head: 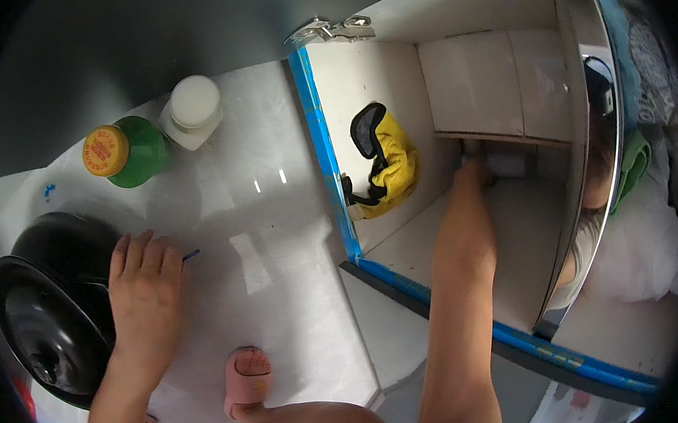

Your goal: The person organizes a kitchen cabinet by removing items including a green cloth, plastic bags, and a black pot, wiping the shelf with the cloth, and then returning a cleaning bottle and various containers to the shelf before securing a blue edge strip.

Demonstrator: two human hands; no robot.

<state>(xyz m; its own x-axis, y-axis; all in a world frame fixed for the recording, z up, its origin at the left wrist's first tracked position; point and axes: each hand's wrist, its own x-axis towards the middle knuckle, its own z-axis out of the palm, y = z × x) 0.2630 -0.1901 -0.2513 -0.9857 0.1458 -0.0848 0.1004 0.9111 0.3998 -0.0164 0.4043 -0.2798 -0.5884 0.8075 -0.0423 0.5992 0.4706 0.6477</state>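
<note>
My left hand (149, 275) is beside a black lidded pot (54, 315) on the pale floor, back of the hand up and fingers close together. A small blue strip (191, 255) sticks out by its index finger; whether the hand grips it or the pot's handle is hidden. My right arm reaches deep into an open low cabinet (406, 257). The right hand (474, 165) is in shadow at a dark gap below a tiled ledge (483, 89), and its fingers are not clear. A crumpled yellow cloth item with black trim (395, 168) lies left of that arm inside the cabinet.
A green bottle with a yellow cap (145, 154) and a white-lidded container (195, 104) stand by the dark door (134, 26). Blue tape (322, 151) lines the cabinet's edge. Right of a shiny metal-faced divider (585, 229) are a green cloth (633, 167) and a whitish plastic bag (637, 250).
</note>
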